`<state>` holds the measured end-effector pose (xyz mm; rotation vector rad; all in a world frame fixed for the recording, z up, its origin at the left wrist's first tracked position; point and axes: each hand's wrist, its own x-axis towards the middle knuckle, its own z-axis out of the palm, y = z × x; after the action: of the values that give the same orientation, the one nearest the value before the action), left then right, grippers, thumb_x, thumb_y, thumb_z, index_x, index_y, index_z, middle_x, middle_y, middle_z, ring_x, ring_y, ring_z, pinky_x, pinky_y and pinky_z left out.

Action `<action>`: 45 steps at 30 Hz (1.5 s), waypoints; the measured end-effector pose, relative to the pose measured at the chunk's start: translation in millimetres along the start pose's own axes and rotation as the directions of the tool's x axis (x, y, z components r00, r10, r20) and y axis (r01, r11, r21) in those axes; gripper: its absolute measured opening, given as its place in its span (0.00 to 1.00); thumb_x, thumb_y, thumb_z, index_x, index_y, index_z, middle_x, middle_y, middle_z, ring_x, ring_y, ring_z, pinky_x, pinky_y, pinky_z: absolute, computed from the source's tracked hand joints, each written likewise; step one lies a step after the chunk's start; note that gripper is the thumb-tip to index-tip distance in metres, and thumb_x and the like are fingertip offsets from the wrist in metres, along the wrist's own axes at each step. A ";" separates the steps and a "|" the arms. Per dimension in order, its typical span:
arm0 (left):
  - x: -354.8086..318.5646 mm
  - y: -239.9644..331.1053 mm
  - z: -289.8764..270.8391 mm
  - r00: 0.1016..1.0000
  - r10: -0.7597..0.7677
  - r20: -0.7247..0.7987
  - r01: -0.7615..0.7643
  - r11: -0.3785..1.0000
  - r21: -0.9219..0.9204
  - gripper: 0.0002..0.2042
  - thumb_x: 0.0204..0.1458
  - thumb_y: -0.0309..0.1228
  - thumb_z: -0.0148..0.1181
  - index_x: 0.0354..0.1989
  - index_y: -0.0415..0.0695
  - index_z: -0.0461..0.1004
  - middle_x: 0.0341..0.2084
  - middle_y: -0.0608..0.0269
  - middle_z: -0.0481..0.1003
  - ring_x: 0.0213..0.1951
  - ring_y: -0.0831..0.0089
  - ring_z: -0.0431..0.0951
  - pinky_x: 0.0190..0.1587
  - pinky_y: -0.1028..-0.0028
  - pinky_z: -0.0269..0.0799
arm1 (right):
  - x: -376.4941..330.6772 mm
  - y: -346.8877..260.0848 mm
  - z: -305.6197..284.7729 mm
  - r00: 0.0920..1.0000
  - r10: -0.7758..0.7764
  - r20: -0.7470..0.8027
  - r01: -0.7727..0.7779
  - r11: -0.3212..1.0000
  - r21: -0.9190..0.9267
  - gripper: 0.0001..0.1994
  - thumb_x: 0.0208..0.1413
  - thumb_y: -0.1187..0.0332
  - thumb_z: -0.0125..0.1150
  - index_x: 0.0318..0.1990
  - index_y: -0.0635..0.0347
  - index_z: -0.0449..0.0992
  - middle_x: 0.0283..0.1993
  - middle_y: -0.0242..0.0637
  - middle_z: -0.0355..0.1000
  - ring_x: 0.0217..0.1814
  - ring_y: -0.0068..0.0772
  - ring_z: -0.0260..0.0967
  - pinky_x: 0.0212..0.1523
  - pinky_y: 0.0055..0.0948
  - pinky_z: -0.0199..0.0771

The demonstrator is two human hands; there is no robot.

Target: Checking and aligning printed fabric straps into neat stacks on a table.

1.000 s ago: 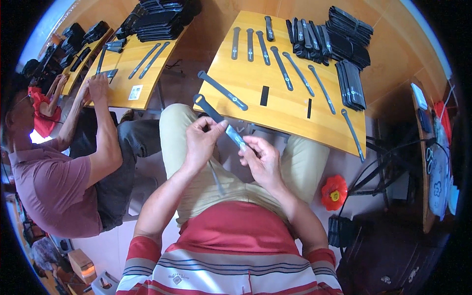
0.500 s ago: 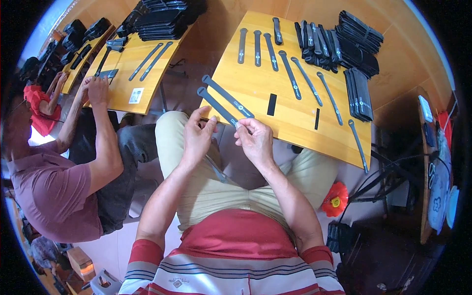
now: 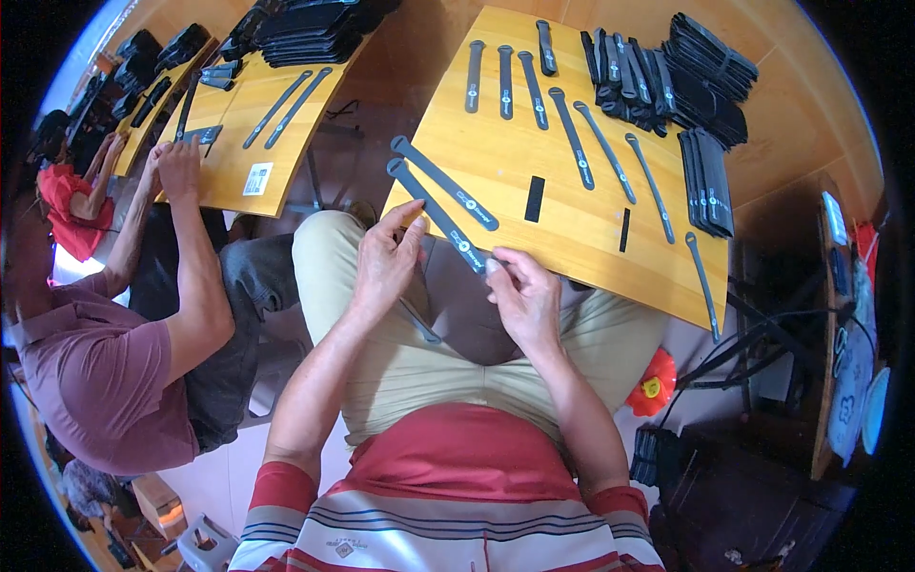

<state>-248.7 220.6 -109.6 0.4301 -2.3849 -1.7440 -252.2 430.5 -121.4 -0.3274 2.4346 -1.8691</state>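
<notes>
A dark grey cable strap [image 3: 440,219] with a rounded, holed head slants over the near left edge of the yellow table, its white print facing up. My left hand [image 3: 386,262] pinches the strap's lower left side between thumb and fingertips. At the plain lower end, my right hand [image 3: 527,300] has thumb and finger closed on the tip. A second grey strap [image 3: 446,183] lies on the table just beyond, nearly parallel to the first. Farther off, several similar straps [image 3: 577,143] are laid out apart in a fanned row.
Bundled black straps [image 3: 710,81] are piled at the table's [image 3: 486,157] far right, beside a smaller stack [image 3: 705,181]. Two short black strips [image 3: 536,199] lie mid-table. On the left, a co-worker [image 3: 105,362] works at another table [image 3: 229,176]. A red flower-shaped object [image 3: 653,383] is low on the right.
My right hand has shifted right and slightly down, and more of the strap's printed end now shows. My left hand stays at the strap's side. The view has tilted slightly.
</notes>
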 end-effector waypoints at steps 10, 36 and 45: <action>-47.4 24.5 -6.8 0.968 -0.239 -0.076 0.173 0.855 -0.490 0.17 0.68 0.34 0.55 0.62 0.42 0.70 0.21 0.71 0.71 0.17 0.86 0.63 0.19 0.82 0.55 | -48.7 -22.1 0.8 0.956 -0.207 0.208 0.212 0.977 -0.002 0.19 0.54 0.67 0.73 0.51 0.64 0.78 0.42 0.46 0.81 0.40 0.35 0.81 0.42 0.33 0.81; -87.7 58.7 -16.0 0.965 -0.028 0.261 0.209 0.683 -0.700 0.15 0.65 0.36 0.61 0.54 0.39 0.76 0.38 0.61 0.78 0.38 0.75 0.78 0.44 0.73 0.76 | -56.7 -60.5 -32.5 0.823 0.058 0.565 -0.281 0.906 0.316 0.13 0.71 0.69 0.50 0.54 0.71 0.73 0.43 0.42 0.80 0.30 0.23 0.76 0.34 0.24 0.78; -81.0 63.4 -7.0 0.971 0.067 0.231 0.092 0.784 -0.614 0.15 0.62 0.38 0.66 0.49 0.40 0.77 0.36 0.66 0.78 0.34 0.82 0.77 0.37 0.78 0.76 | -56.4 -61.6 -50.4 0.901 -0.129 0.414 -0.025 0.938 0.346 0.09 0.68 0.70 0.57 0.44 0.70 0.77 0.39 0.38 0.79 0.35 0.27 0.75 0.39 0.25 0.75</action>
<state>-178.8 257.9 -43.7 0.1355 -1.7463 -2.5602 -197.6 474.5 -53.6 -0.7031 1.7925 -1.9405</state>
